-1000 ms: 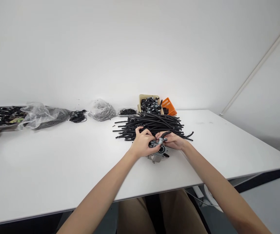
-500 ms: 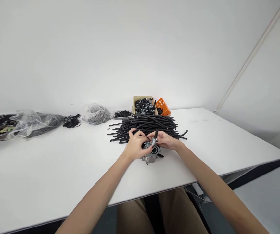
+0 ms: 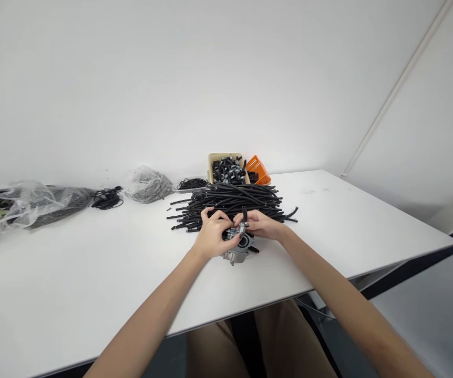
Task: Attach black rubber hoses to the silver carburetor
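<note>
A silver metal carburetor is held low over the near part of the table, its round bore facing me. My left hand is closed around its left side, thumb across the front and fingers over the top. From the right, my right hand pinches at the upper part, beside a short black hose that sticks up there. What the right fingertips press on is partly hidden. A small black piece shows at the carburetor's lower right. Right behind both hands lies a pile of black hoses.
Against the wall stand a beige bin of black hose pieces with metal clips and a tilted orange basket. Further left are thin black rings, clear plastic bags and a black coil on the white table.
The view has swung slightly to the right, so everything sits a little further left. Both hands keep their hold on the carburetor, with only slight finger movement.
</note>
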A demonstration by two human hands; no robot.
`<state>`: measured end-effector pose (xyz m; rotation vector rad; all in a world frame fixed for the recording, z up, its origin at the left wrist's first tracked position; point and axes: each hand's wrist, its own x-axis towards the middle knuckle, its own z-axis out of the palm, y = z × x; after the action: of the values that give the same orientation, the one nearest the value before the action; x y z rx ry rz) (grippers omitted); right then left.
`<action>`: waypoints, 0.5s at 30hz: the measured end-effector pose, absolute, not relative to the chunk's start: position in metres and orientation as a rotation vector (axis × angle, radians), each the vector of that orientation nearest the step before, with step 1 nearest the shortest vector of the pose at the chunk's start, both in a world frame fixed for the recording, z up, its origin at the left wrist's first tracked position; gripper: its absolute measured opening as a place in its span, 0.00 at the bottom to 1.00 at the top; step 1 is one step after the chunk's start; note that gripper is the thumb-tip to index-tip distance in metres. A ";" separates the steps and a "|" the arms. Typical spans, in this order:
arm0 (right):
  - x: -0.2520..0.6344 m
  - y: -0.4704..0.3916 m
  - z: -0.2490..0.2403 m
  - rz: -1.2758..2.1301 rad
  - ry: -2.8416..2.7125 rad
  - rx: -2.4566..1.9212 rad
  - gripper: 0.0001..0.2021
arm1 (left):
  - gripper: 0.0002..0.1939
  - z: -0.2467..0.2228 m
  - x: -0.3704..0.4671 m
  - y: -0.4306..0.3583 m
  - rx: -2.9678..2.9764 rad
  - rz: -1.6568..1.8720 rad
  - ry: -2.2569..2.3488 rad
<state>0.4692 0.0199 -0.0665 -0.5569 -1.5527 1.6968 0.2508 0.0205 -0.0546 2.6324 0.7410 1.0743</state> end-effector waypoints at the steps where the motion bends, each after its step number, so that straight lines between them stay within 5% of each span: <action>1: 0.471 0.020 -0.066 1.726 -1.558 -0.524 0.22 | 0.15 -0.054 0.251 0.021 2.633 1.078 0.737; 15: 0.468 0.023 -0.071 1.595 -1.597 -0.543 0.21 | 0.15 -0.054 0.251 0.020 2.629 1.045 0.738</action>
<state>0.4680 0.0227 -0.0708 -0.5432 -1.5965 1.5952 0.2505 0.0202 -0.0545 2.6294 0.7376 1.0454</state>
